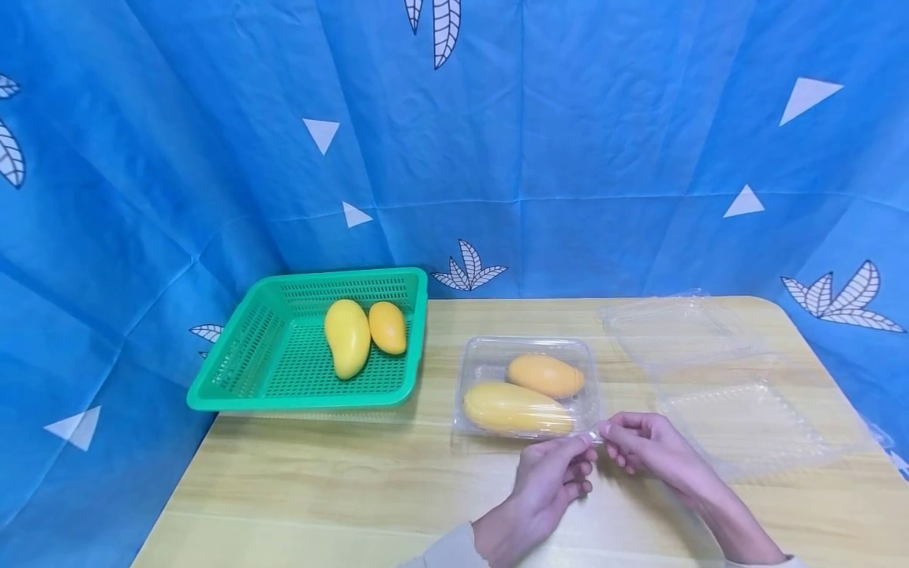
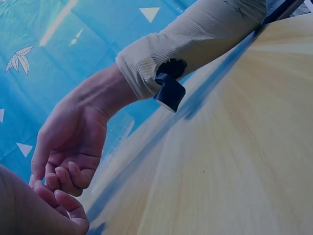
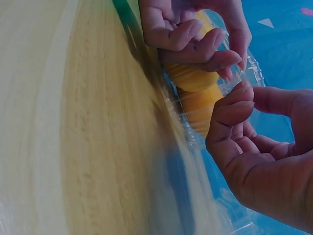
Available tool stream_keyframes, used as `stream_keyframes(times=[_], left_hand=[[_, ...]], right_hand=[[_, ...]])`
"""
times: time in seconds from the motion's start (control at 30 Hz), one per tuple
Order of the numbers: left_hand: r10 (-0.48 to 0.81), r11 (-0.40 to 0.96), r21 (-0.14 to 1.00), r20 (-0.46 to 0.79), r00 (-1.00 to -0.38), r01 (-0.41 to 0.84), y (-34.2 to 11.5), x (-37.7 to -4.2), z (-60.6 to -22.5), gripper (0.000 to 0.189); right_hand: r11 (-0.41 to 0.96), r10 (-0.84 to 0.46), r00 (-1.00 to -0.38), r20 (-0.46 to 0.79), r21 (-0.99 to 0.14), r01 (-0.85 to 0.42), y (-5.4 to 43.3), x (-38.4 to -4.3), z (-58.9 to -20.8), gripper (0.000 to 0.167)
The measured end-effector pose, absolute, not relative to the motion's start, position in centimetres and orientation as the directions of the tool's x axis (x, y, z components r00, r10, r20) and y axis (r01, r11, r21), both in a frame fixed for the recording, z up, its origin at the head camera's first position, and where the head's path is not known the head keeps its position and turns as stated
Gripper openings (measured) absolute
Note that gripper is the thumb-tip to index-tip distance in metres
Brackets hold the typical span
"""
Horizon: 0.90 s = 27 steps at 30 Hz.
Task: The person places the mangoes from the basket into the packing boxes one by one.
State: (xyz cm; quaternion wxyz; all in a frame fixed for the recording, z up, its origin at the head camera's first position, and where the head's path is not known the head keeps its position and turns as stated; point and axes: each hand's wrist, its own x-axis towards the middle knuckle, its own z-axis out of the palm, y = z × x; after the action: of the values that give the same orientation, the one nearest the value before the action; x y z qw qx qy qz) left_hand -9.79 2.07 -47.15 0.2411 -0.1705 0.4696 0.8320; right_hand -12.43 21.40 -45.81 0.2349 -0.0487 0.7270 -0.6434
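Observation:
A clear plastic box (image 1: 490, 347) stands in the middle of the table with two mangoes inside, a yellow one (image 1: 517, 409) nearer me and a more orange one (image 1: 545, 375) behind it. At its near right corner my left hand (image 1: 545, 483) pinches the plastic edge between thumb and forefinger. Just right of it, my right hand (image 1: 655, 448) pinches the same edge, fingertips almost meeting the left ones. The right wrist view shows both the right hand (image 3: 266, 152) and left hand (image 3: 195, 36) with bent fingers at the clear rim. The left wrist view does not show the box.
At the left back, a green basket (image 1: 298, 406) holds a yellow mango (image 1: 348, 338) and a smaller orange mango (image 1: 387, 327). An unfolded clear plastic box (image 1: 746, 418) lies on the right. A blue patterned curtain (image 1: 568, 142) hangs behind the wooden table (image 1: 341, 489).

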Motion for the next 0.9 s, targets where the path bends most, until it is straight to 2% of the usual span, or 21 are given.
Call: stream_keyframes(times=[0.23,0.67,0.9], left_hand=[[0.163,-0.450,0.706,-0.537,-0.828,-0.547,2.5,-10.3,-47.3,0.016],[0.032,-0.430,0.732,-0.573,-0.819,-0.529,3.6,-10.9,-46.8,0.012],[0.014,-0.439,0.729,-0.578,-0.816,-0.525,3.9,-11.0,-46.6,0.014]], right_hand=[[0.195,-0.320,-0.903,-0.285,-0.953,0.232,20.9,-12.8,-46.0,0.031],[0.209,-0.313,-0.916,-0.252,-0.959,0.192,20.7,-13.1,-46.0,0.030],[0.237,-0.275,-0.925,-0.261,-0.951,0.198,20.6,-13.3,-45.9,0.031]])
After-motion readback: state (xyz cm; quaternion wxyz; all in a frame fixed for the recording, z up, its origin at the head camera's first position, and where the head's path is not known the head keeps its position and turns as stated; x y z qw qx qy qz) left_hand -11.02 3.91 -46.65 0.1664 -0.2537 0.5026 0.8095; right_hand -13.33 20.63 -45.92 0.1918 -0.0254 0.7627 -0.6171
